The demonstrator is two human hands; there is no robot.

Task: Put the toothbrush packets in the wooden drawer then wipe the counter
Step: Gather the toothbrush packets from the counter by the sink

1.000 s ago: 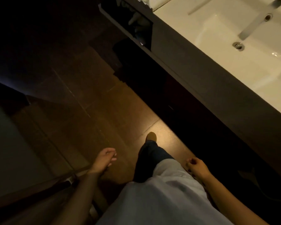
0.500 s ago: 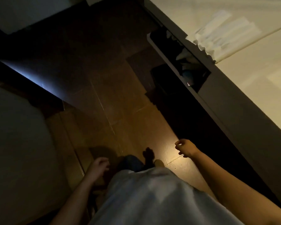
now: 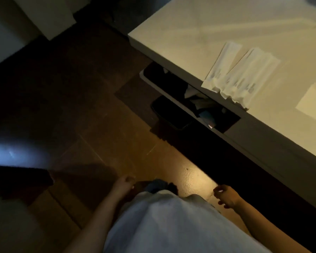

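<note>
Several white toothbrush packets (image 3: 239, 75) lie in a loose stack on the pale counter (image 3: 190, 24), overhanging its front edge. Just below them the drawer (image 3: 173, 99) stands pulled out, dark inside, with a few items in it. My left hand (image 3: 123, 185) hangs low beside my body with curled fingers and holds nothing. My right hand (image 3: 226, 196) is also low, near the dark cabinet front, its fingers loosely curled and nothing in it. Both hands are far below the packets.
A dark bin (image 3: 170, 115) stands on the brown tiled floor (image 3: 98, 125) under the open drawer. A flat pale sheet (image 3: 312, 103) lies on the counter right of the packets. A white wall or fixture (image 3: 44, 17) is at the upper left.
The view has swung along the counter from the sink to the packets and open drawer. My right hand has dropped lower; both hands stay at my sides, holding nothing.
</note>
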